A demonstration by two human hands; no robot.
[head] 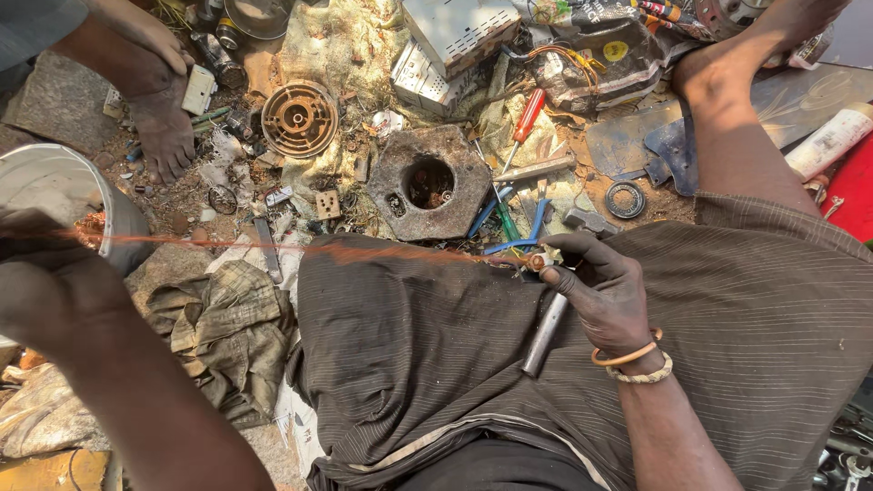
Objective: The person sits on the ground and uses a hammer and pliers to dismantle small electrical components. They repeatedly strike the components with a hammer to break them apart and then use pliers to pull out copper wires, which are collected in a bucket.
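My right hand is closed around the metal handle of a hammer, which rests on my striped brown garment. Its fingertips also pinch one end of a thin copper wire. The wire stretches taut to the left across my lap. There my left hand, blurred and close to the camera, is closed around the wire beside a white metal pot that holds more copper strands.
Scrap covers the dirt ground ahead: a hexagonal metal block with a round hole, a rusty round disc, a red-handled screwdriver, blue-handled pliers and a bearing ring. A bare foot rests top left, a crumpled rag lower left.
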